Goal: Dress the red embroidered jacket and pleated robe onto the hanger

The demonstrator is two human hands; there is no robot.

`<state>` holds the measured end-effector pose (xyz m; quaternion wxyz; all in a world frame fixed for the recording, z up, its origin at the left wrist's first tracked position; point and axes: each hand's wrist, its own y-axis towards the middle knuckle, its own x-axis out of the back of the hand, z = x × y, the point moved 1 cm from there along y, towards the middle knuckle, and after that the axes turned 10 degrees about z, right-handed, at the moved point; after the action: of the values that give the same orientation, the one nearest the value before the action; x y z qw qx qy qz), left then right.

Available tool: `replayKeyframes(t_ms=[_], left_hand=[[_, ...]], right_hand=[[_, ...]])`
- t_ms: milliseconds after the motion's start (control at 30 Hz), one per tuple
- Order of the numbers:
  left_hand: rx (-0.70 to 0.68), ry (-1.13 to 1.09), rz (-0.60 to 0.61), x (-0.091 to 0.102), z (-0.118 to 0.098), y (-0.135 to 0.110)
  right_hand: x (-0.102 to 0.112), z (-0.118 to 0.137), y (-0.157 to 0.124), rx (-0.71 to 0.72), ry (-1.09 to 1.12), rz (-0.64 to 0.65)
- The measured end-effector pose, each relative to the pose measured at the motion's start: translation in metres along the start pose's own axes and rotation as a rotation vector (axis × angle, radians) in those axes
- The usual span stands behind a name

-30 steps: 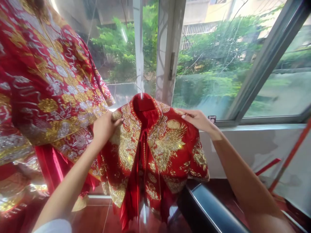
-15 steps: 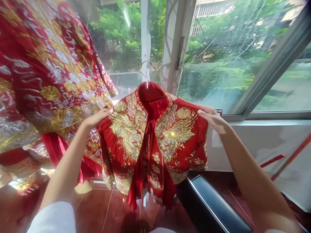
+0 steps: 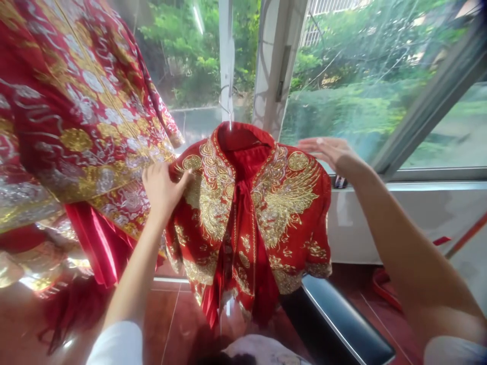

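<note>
A short red jacket with gold embroidery and a stand collar hangs in front of me on a wire hanger. A red tie is knotted below its collar. My left hand grips the shoulder on the left, thumb in front and fingers partly hidden behind the cloth. At the other shoulder, my right hand is open, its fingers stretched out along the top edge. Whether those fingertips touch the fabric I cannot tell.
A larger red garment with gold and silver embroidery hangs close on the left. Behind are sliding windows and a low white wall. A black padded seat or case stands below right on the red tiled floor.
My right hand has let go of the shoulder and straightened its fingers, rising slightly. My left hand has shifted right and turned, its thumb now over the shoulder front. The jacket has moved slightly right.
</note>
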<state>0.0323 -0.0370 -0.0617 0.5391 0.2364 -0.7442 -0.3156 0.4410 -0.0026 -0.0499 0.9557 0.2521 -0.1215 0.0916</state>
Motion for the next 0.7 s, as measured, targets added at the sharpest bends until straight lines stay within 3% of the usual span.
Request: replayKeyframes(t_ms=[100, 200, 267, 400, 567, 633, 700], left_hand=[[-0.277, -0.059, 0.164, 0.015, -0.025, 0.038], [-0.446, -0.173, 0.374, 0.014, -0.046, 0.069], [-0.447, -0.216, 0.418, 0.012, -0.051, 0.079], [-0.375, -0.289, 0.393, 0.017, -0.044, 0.078], [-0.347, -0.393, 0.479, 0.027, -0.026, 0.074], [-0.345, -0.412, 0.489, 0.028, -0.017, 0.074], [-0.345, -0.442, 0.577, 0.028, -0.008, 0.074]], right_hand=[[-0.019, 0.042, 0.019, 0.155, -0.176, 0.236], [-0.049, 0.066, 0.037, 0.153, -0.408, 0.375], [-0.059, 0.070, 0.046, 0.141, -0.492, 0.320], [-0.057, 0.068, 0.066, 0.122, -0.499, 0.264], [-0.063, 0.071, 0.088, 0.096, -0.422, 0.371], [-0.062, 0.068, 0.086, 0.098, -0.377, 0.428], [-0.053, 0.061, 0.078, 0.081, -0.378, 0.483]])
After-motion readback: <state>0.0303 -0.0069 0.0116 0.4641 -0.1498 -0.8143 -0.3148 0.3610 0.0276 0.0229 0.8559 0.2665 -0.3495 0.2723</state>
